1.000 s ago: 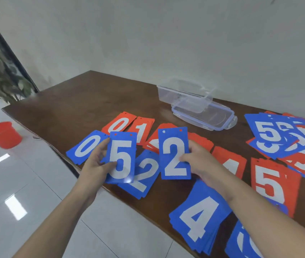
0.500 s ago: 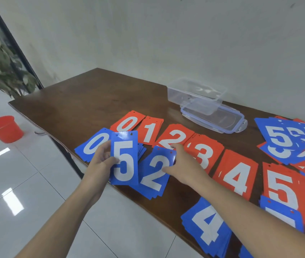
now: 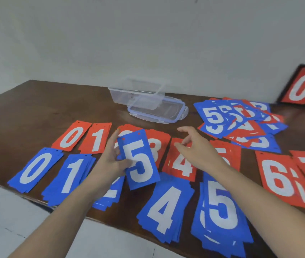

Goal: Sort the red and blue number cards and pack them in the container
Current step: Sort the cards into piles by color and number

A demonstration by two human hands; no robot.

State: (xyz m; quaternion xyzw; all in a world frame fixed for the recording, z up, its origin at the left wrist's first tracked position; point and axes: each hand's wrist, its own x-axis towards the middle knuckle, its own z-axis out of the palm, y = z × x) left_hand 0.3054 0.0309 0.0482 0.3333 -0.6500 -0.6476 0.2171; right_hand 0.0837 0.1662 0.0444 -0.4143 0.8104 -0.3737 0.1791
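A dark brown glossy wooden table (image 3: 36, 108) carries flat rectangular cards in two colours, each printed with a white numeral: a far row of red cards such as the red 0 card (image 3: 71, 135) and a near row of blue ones such as the blue 4 card (image 3: 166, 209). The see-through plastic container (image 3: 129, 94) has a lid with a pale blue rim (image 3: 159, 113) (the mixed heap of loose cards (image 3: 241, 123) is red and blue alike), and the wall (image 3: 148, 34) behind is plain grey-white

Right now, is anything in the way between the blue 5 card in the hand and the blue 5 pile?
Nothing visible blocks it. The left hand holds the blue 5 card above the table; the blue 5 pile lies open to its right, past the blue 4 pile. The right hand hovers farther back, empty.
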